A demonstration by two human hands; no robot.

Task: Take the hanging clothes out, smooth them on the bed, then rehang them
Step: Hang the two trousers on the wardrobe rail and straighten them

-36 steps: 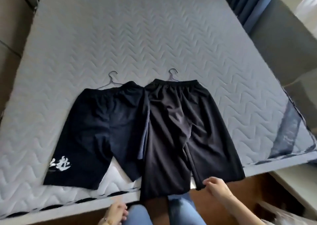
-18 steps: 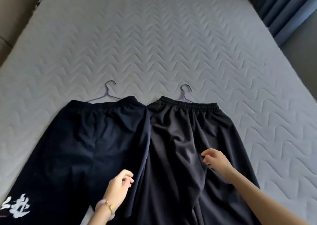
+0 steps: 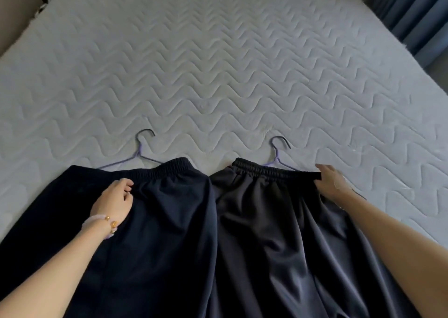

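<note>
1. Your left hand point(image 3: 114, 200), lower left of centre: it rests on the navy shorts point(image 3: 157, 232) just below their elastic waistband, fingers curled in against the cloth. Whether they pinch any fabric cannot be told. A bracelet point(image 3: 106, 223) of pale and gold beads sits at the wrist.

2. Your right hand point(image 3: 331, 184), right of centre: it lies at the right end of the black shorts' point(image 3: 278, 232) waistband, fingertips touching that edge. The hand is blurred, so you cannot tell whether it grasps the band or only lies on it.

3. Navy shorts: flat on the bed, lower left, waistband toward the top of the frame. The left hanger point(image 3: 139, 151), thin purple wire, runs under the waistband, its hook lying on the mattress above.

4. Black shorts: flat, lower centre to lower right, just beside the navy pair, their inner edges touching. Soft folds run down the glossy cloth. The right hanger point(image 3: 276, 152) shows its hook and neck above the waistband.

5. Bed point(image 3: 218, 63): pale grey mattress quilted in wavy lines, filling the upper frame.

6. Curtain point(image 3: 417, 14): blue, upper right corner, beside the bed.
</note>
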